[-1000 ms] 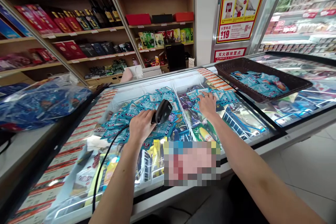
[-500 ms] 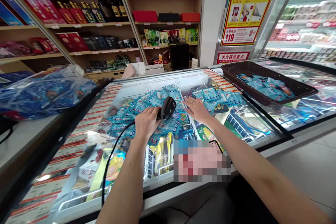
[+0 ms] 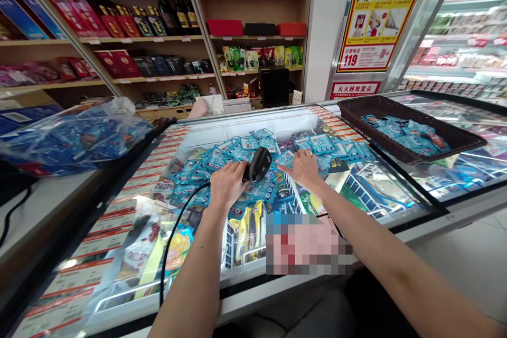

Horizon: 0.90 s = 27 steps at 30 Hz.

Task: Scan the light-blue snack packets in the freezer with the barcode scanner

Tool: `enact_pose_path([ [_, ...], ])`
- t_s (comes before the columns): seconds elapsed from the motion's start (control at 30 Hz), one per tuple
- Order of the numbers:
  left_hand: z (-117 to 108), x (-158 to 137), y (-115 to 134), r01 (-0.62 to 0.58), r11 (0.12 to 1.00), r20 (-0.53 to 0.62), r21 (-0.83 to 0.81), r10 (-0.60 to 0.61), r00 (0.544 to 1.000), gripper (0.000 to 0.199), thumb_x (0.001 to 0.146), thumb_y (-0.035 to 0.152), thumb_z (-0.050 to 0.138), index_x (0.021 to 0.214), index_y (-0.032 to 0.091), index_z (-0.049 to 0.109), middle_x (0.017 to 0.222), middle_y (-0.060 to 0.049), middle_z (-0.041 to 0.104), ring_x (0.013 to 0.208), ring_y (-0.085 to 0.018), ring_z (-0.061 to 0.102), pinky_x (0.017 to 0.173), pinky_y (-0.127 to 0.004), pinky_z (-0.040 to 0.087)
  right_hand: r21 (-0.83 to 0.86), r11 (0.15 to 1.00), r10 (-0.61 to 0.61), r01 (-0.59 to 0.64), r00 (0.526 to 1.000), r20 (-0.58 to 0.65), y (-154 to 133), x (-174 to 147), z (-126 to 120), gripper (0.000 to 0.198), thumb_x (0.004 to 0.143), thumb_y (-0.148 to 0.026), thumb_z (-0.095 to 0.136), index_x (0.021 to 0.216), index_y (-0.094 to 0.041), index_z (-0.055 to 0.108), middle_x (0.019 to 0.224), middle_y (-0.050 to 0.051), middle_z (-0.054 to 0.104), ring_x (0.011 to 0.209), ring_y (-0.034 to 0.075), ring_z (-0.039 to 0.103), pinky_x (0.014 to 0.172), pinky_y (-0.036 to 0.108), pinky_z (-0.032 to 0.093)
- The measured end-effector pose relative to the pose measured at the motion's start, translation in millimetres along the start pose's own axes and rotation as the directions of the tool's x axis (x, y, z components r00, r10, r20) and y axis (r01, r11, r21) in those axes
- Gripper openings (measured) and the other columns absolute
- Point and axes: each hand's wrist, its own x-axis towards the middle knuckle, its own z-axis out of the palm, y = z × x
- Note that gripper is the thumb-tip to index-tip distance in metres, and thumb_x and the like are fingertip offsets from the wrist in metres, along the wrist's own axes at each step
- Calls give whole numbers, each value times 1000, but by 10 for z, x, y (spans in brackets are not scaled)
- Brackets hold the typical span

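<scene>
We have our left hand (image 3: 228, 186) wrapped round the barcode scanner's (image 3: 260, 165) handle—stiff, probably light—while our right hand (image 3: 304, 169), its grip unclear, meets a blue packet (image 3: 285, 158) on the glass freezer top (image 3: 206, 129), likely slippery film best pinched at an edge.

Wooden shelves (image 3: 253, 6) adjoin a white pillar (image 3: 325, 37), pale floor tiles (image 3: 475, 261) lying at right.
</scene>
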Motion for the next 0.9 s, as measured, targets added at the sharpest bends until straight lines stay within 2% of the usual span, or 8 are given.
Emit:
enact_pose_path([
  [0.13, -5, 10, 10, 5, 1000, 13, -7, -5, 1000, 32, 78, 30, 53, 108, 21, 54, 92, -7, 64, 93, -23, 57, 71, -31, 42, 148, 989, -1, 8, 999, -49, 71, 22, 118, 81, 66, -74, 52, 117, -11, 51, 114, 19, 57, 113, 33, 44, 91, 43, 35],
  [0.27, -58, 42, 62, -28, 999, 25, -24, 29, 999, 31, 78, 26, 51, 109, 21, 54, 93, -7, 63, 93, -24, 56, 72, -32, 42, 404, 907, -98, 119, 993, -72, 197, 47, 149, 74, 73, -57, 60, 132, -20, 35, 106, 9, 61, 99, 26, 55, 82, 35, 41],
  [0.4, -90, 58, 115, -59, 998, 20, -26, 59, 998, 32, 80, 25, 49, 111, 21, 54, 91, -8, 63, 92, -23, 56, 72, -33, 42, 544, 835, -73, 76, 997, -27, 261, 57, 146, 68, 77, -44, 58, 135, -24, 29, 98, 4, 63, 79, 22, 60, 75, 33, 44],
  [0.5, -73, 49, 121, -64, 998, 22, -19, 64, 998, 32, 80, 26, 49, 111, 21, 54, 90, -8, 63, 92, -23, 56, 70, -33, 41, 616, 786, -27, 49, 999, -45, 274, 74, 164, 69, 77, -38, 58, 136, -23, 26, 104, 5, 61, 77, 20, 60, 74, 33, 44],
  [0.63, -38, 40, 119, -63, 998, 28, -28, 64, 998, 32, 80, 27, 50, 111, 22, 54, 92, -8, 63, 92, -23, 56, 68, -32, 41, 700, 714, 40, -12, 999, -24, 293, 114, 235, 65, 76, -37, 56, 131, -20, 26, 92, 3, 61, 71, 19, 58, 67, 31, 45],
  [0.77, -21, 50, 142, -62, 998, 25, -17, 62, 998, 31, 80, 28, 51, 111, 22, 54, 94, -7, 64, 92, -23, 57, 69, -32, 41, 667, 745, 11, -6, 1000, -4, 321, 153, 303, 57, 76, -42, 55, 124, -19, 34, 84, 1, 58, 69, 18, 56, 63, 30, 44],
  [0.9, -36, 77, 160, -44, 999, 27, -8, 45, 999, 31, 79, 28, 52, 110, 22, 54, 94, -7, 64, 92, -23, 57, 68, -31, 41, 658, 752, -29, 40, 999, -28, 342, 160, 318, 54, 81, -42, 49, 127, -20, 33, 84, 2, 57, 70, 18, 56, 62, 29, 44],
])
